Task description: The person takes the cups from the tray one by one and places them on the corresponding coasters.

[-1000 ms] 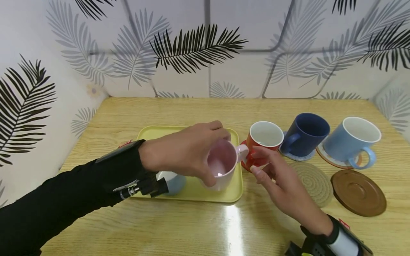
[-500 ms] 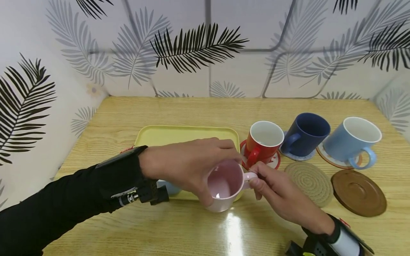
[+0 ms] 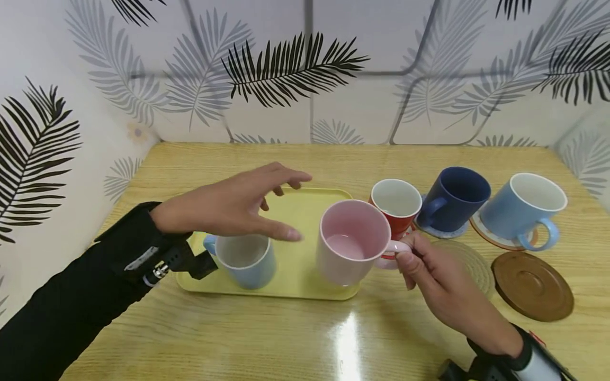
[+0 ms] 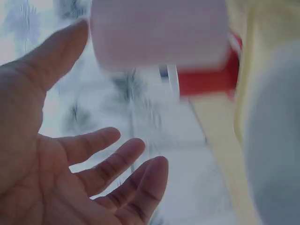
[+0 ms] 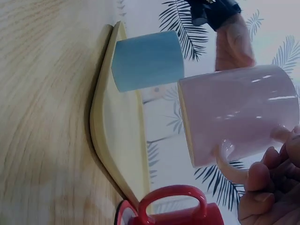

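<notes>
A pink mug [image 3: 350, 241] hangs in the air over the right end of the yellow tray [image 3: 305, 211]. My right hand [image 3: 445, 286] pinches its handle between thumb and fingers; the right wrist view shows the mug [image 5: 239, 112] clear of the tray. Left of the mug, my left hand [image 3: 238, 203] is spread with nothing in it, thumb apart from the fingers, as the left wrist view also shows. Below that hand a light blue mug [image 3: 248, 262] stands upright on the tray, its handle to the left.
Right of the tray stand a red mug [image 3: 397, 209], a dark blue mug [image 3: 457, 196] and a larger light blue mug [image 3: 519, 209], each on a coaster. In front lie a woven coaster [image 3: 469, 262], partly behind my right hand, and a brown wooden coaster [image 3: 534, 286].
My left hand has let go of the pink mug and moved left. My right hand first reached the handle, then took hold and now carries the mug, slightly farther right and raised.
</notes>
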Tool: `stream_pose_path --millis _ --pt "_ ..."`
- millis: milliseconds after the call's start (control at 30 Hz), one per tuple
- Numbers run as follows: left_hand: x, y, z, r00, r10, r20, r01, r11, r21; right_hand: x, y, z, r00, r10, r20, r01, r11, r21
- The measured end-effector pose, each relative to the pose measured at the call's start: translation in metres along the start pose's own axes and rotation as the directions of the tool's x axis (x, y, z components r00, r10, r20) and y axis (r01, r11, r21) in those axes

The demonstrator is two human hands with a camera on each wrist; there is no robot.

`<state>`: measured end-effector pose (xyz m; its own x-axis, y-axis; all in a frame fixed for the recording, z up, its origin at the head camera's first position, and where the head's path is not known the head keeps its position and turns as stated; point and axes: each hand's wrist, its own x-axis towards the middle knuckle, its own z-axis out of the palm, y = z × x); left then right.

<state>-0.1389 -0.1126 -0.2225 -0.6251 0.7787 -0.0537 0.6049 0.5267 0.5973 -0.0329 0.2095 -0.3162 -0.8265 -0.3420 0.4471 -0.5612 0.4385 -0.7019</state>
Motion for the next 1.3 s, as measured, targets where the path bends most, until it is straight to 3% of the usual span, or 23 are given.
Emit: stream_pose_path --millis 100,200,300,400,600,767,900,1067,1133,1300 --pt "-0.009 -0.024 -0.008 0.992 -0.095 -0.087 0.096 0.995 0.001 -0.003 0.002 -0.005 0.997 -0.033 -0.067 0.031 0.999 -0.026" --pt "-0.019 -0.049 -0.012 0.964 -0.220 -0.152 0.226 0.974 0.025 -0.008 0.003 -0.012 0.994 -0.033 -0.106 0.031 0.999 -0.019" --pt "-0.027 -0.071 -0.010 0.928 -0.339 -0.158 0.349 0.936 0.041 -0.013 0.002 -0.021 0.994 -0.012 -0.107 0.008 0.999 -0.040" --pt "-0.033 -0.091 -0.005 0.905 -0.400 -0.144 0.409 0.911 0.046 -0.018 0.001 -0.030 0.993 0.003 -0.122 -0.013 0.997 -0.081" --pt "-0.038 -0.121 0.009 0.895 -0.438 -0.081 0.444 0.892 0.081 -0.029 0.003 -0.046 0.987 -0.023 -0.159 -0.002 0.988 -0.153" --pt "-0.040 -0.133 0.018 0.890 -0.456 -0.028 0.456 0.888 0.061 -0.039 0.007 -0.058 0.979 -0.027 -0.203 -0.001 0.991 -0.137" --pt "-0.040 -0.137 0.022 0.883 -0.469 -0.010 0.469 0.881 0.054 -0.047 0.010 -0.066 0.972 0.017 -0.235 -0.040 0.995 -0.091" --pt "-0.039 -0.139 0.025 0.877 -0.481 -0.011 0.480 0.872 0.098 -0.055 0.017 -0.075 0.969 0.025 -0.245 -0.025 1.000 0.004" --pt "-0.039 -0.139 0.025 0.872 -0.489 -0.011 0.488 0.867 0.104 -0.058 0.020 -0.078 0.967 0.022 -0.254 -0.025 1.000 -0.008" --pt "-0.038 -0.138 0.025 0.860 -0.510 -0.008 0.508 0.856 0.095 -0.065 0.022 -0.081 0.929 0.122 -0.350 -0.169 0.980 -0.107"
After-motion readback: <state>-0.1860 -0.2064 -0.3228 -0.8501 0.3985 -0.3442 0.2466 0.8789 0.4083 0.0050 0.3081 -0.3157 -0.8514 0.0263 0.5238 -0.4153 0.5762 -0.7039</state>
